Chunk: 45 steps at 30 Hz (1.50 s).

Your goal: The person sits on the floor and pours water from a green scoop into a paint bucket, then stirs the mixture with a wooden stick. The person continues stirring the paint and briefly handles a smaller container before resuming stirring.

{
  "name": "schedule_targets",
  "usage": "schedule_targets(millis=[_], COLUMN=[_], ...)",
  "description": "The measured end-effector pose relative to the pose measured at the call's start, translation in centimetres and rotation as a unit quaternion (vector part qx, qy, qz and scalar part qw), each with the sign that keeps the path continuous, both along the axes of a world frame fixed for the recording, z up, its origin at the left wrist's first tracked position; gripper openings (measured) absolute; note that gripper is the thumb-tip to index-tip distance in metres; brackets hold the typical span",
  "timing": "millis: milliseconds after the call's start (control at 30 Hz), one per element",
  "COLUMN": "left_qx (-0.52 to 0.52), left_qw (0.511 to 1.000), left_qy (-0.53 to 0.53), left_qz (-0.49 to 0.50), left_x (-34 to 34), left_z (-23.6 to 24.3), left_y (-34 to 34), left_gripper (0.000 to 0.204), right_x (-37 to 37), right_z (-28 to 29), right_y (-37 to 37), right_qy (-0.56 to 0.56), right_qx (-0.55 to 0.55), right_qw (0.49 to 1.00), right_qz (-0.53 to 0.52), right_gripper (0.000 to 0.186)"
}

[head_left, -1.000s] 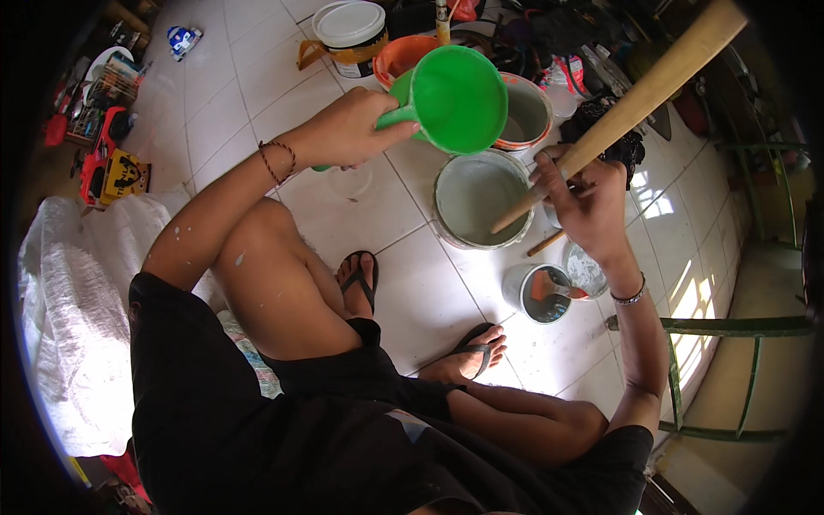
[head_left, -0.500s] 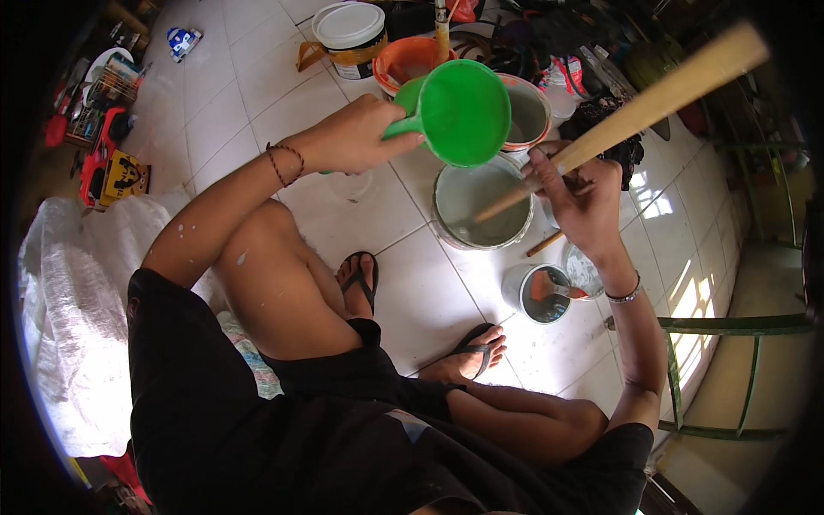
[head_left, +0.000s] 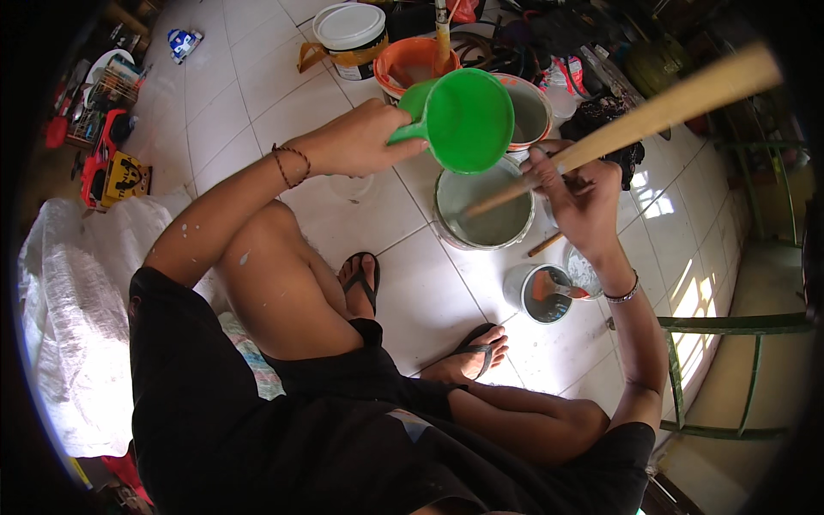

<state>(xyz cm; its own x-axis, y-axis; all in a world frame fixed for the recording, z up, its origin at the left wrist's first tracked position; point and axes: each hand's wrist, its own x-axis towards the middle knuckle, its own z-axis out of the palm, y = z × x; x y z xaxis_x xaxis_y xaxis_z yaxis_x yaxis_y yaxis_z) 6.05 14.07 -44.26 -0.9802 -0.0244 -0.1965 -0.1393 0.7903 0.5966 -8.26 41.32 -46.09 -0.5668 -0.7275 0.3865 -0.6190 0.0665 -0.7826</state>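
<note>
My left hand (head_left: 356, 142) grips the handle of a green plastic dipper (head_left: 463, 120), held tilted above the rim of a round paint bucket (head_left: 485, 206) of pale grey paint on the tiled floor. My right hand (head_left: 579, 197) is closed around a long wooden stick (head_left: 652, 112) whose lower end dips into that bucket, the upper end slanting up to the right. I am squatting, with my sandalled feet just in front of the bucket.
A small tin with a brush (head_left: 545, 293) and a small dish (head_left: 585, 273) sit right of the bucket. Behind are an orange bucket (head_left: 410, 62), a white lidded tub (head_left: 350, 30) and another paint bucket (head_left: 530, 107). A green metal frame (head_left: 730, 378) stands at right, a white sack (head_left: 73, 326) at left.
The stick has swung so its top leans lower and further right, and my right hand has shifted slightly. The green dipper has tilted a little more over the bucket.
</note>
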Motion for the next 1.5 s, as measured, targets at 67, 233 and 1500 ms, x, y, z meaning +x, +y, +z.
schedule_targets(millis=[67, 233, 1500], left_qx=[-0.005, -0.016, -0.067], left_qw=[1.0, 1.0, 0.995], left_qy=[0.003, 0.001, 0.055], left_qz=[-0.007, -0.016, -0.045], left_x=[-0.1, -0.1, -0.3], left_z=[0.0, 0.1, -0.3], left_y=[-0.1, 0.0, 0.2], left_gripper=[0.032, 0.031, 0.034], right_x=[-1.3, -0.1, -0.7], right_z=[-0.6, 1.2, 1.2], right_y=[0.2, 0.7, 0.9], right_qy=[0.063, 0.129, 0.153], right_qx=[-0.025, 0.095, 0.027], right_qw=[0.998, 0.987, 0.988], right_qz=[-0.012, -0.027, 0.003], right_gripper=[0.013, 0.013, 0.01])
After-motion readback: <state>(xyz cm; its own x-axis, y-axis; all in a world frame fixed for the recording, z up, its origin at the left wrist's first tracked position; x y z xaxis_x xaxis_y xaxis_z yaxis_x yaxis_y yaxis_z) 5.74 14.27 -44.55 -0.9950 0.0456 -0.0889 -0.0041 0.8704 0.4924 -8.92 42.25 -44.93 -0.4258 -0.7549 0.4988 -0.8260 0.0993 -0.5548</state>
